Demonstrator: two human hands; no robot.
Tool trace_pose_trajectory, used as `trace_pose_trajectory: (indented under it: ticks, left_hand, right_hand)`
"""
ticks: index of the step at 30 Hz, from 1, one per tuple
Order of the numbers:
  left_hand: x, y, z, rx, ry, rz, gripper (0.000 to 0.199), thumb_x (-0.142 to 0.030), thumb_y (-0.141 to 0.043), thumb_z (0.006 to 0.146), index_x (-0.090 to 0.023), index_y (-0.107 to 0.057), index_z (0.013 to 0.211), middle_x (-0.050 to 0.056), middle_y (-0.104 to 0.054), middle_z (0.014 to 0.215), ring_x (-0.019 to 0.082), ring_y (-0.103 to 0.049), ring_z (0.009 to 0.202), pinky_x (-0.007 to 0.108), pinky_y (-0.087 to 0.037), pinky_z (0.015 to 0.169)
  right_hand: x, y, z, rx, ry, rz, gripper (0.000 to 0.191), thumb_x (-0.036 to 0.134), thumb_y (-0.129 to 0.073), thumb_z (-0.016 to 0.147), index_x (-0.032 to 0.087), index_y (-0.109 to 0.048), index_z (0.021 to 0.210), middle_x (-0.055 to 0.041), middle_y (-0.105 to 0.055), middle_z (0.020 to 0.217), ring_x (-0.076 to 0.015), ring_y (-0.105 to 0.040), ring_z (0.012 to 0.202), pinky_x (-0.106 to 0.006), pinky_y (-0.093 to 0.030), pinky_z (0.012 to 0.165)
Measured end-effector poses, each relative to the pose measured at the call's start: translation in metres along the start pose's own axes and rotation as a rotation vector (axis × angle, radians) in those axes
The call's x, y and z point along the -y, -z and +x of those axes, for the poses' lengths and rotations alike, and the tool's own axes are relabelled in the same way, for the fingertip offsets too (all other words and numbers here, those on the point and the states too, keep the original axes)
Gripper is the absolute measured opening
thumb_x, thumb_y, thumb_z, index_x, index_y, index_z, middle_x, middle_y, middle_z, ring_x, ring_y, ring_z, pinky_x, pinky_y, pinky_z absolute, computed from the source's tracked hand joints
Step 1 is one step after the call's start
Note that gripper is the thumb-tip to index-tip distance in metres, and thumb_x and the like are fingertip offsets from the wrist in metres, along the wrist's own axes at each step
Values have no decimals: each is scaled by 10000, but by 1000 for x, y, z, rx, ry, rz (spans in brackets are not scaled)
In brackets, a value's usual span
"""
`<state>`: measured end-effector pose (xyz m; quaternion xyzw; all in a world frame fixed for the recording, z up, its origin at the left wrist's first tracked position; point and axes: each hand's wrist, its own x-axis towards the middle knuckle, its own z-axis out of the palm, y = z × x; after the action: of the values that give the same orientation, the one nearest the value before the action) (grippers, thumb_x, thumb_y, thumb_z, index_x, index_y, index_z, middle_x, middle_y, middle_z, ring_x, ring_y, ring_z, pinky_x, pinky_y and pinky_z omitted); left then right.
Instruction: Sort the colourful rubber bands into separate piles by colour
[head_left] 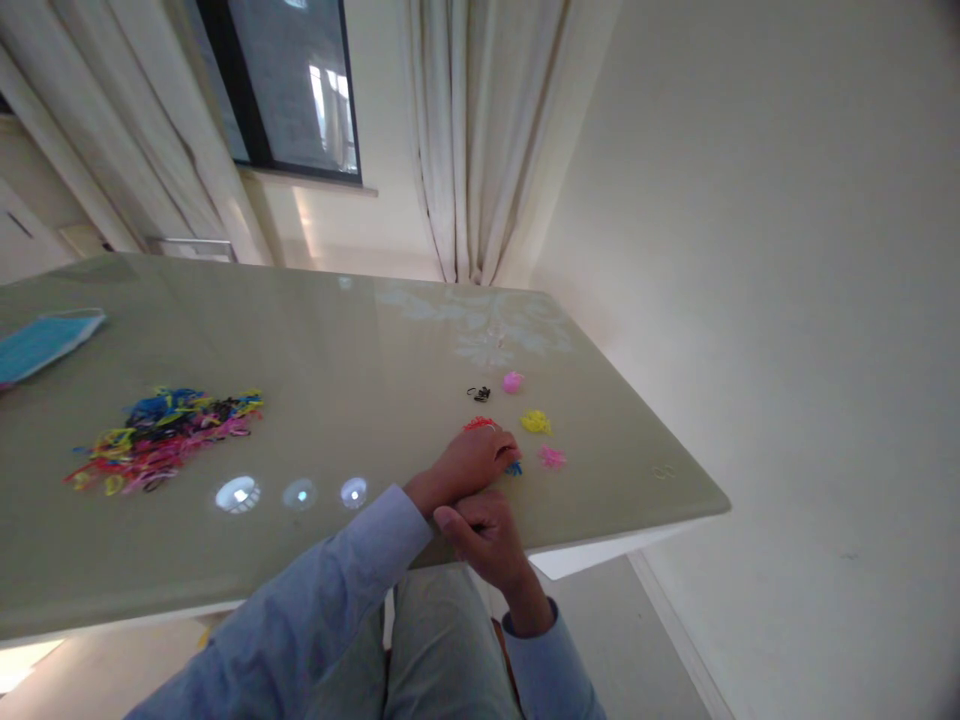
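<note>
Left hand (pixel 478 460) at blue bands (pixel 514 468)
I can't tell its grip or the right hand's (pixel 491 535); go gently, red bands (pixel 480 423) sit beside it.

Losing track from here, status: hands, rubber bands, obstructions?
Left hand at blue rubber bands, grip unclear. Right hand curled close by. Mixed rubber-band pile lies well left. View obstruction: left hand, partly hiding blue rubber bands.

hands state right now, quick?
Left hand: over the blue bands, fingers partly hidden; open or closed can't be told.
Right hand: fingers curled, grip can't be told.
</note>
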<state>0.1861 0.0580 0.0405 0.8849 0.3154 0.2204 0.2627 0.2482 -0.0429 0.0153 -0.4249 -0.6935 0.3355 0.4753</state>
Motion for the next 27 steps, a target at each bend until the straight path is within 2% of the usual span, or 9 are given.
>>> trace_pose_trajectory:
  ticks: [4,8,14,21,24,27]
  left_hand:
    - [-1,6,-9,-110,33,-118,272,-289,-476,929,-162,-681,804,37,-682,794,151,-556,723,263,-400,689]
    - [2,19,-32,-219,81,-204,278,-325,-500,917,-154,-681,793,21,-660,751,135,-538,678,243,-388,644]
    - [23,42,-94,-303,221,-227,320,-406,-506,912,-161,-689,817,23,-682,748,145,-577,675,247,-417,648]
    - [51,64,-171,-506,407,-187,314,-434,-540,880,-176,-708,821,44,-714,797,172,-621,732,264,-443,692]
    - [54,68,-185,-587,460,-281,331,-458,-545,868,-173,-703,809,33,-691,750,162,-603,692,252,-437,650]
    - [52,67,-188,-639,492,-382,354,-475,-542,862,-165,-691,779,12,-630,669,142,-554,624,237,-410,590]
  right_hand:
    - [-1,0,-1,-17,-38,-3,612,491,-479,942,191,-342,426,43,-348,395,-66,-294,396,-239,-216,417]
    - [0,0,0,-54,-56,-6,607,463,-487,947,185,-391,416,36,-388,386,-67,-344,382,-230,-261,425]
    - [-1,1,1,-73,-31,-82,588,418,-502,948,186,-386,420,44,-370,390,-72,-352,382,-234,-261,445]
    - [-4,1,2,-48,-4,-204,585,402,-489,957,189,-368,425,48,-349,399,-76,-350,389,-235,-263,462]
    - [-4,1,3,-11,-11,-233,579,409,-484,956,191,-381,429,46,-365,399,-80,-359,387,-232,-270,456]
    - [-2,2,6,17,-33,-219,588,429,-477,954,190,-391,423,43,-376,392,-80,-361,377,-228,-276,444]
